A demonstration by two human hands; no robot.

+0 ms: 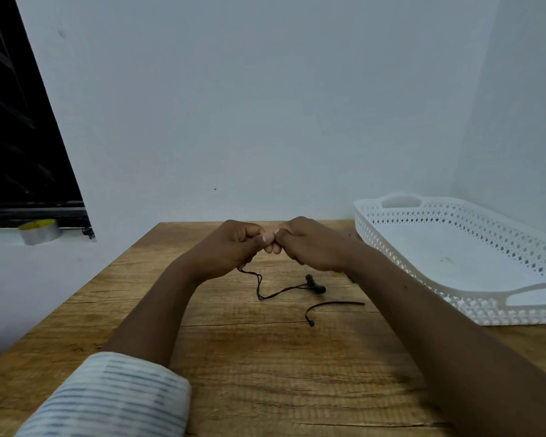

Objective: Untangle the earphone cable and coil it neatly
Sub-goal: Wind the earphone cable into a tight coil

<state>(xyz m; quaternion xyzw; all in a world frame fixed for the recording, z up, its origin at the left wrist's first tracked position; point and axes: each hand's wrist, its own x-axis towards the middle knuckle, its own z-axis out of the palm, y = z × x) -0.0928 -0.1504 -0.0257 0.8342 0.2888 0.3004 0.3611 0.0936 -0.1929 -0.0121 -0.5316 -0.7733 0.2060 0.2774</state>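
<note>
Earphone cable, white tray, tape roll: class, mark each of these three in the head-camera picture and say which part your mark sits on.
earphone cable [259, 287]: head view, on the loose strand hanging below the left hand.
white tray [388, 244]: head view, on its perforated left wall.
tape roll [40, 232]: head view, on its grey side, at the window ledge.

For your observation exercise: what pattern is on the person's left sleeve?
Pale fabric with thin blue-grey stripes; the sleeve shows in the head view.

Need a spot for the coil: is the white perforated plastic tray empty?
Empty: the white perforated plastic tray shows only bare floor inside.
</note>
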